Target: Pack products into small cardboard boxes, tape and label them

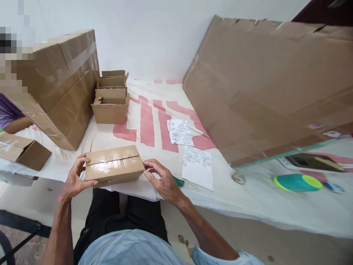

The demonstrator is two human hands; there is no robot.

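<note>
A closed brown cardboard box (pixel 116 163) sits at the table's front edge, with shiny clear tape over the seam on its top. My left hand (pixel 78 176) grips its left end, thumb along the lower front and fingers at the upper corner. At the opposite end, my right hand (pixel 161 178) holds the box between thumb and fingers near the right edge. Close beside my right hand lies a green object (pixel 178 181), mostly hidden behind it.
Two open small boxes (pixel 110 112) stand behind, near a tall cardboard partition (pixel 74 84). Another large cardboard panel (pixel 264 84) rises at right. Printed paper sheets (pixel 197 167), a tape roll (pixel 238 178), a teal-and-yellow item (pixel 298 183) and a phone (pixel 314 162) lie rightward. Another box (pixel 24 151) and a person's arm (pixel 18 125) are left.
</note>
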